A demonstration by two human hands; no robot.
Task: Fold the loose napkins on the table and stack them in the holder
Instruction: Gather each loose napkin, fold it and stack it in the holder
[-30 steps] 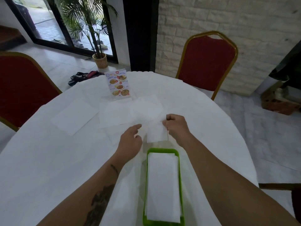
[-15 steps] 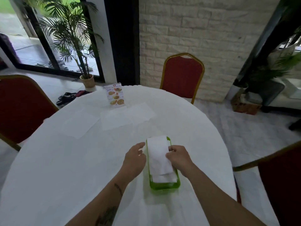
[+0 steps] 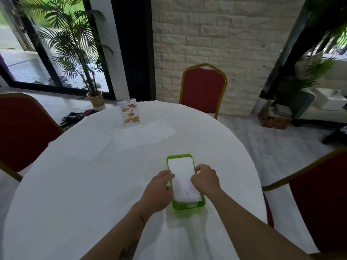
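Both hands (image 3: 183, 182) flank folded napkin (image 3: 183, 174) in holder (image 3: 187, 205).

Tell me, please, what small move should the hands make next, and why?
Probably let go and reach for a loose napkin near the menu card. Both the left hand and right hand rest on the folded napkin, already in the green holder.

glossy green plastic holder (image 3: 188, 205), matt white paper napkins (image 3: 183, 175)
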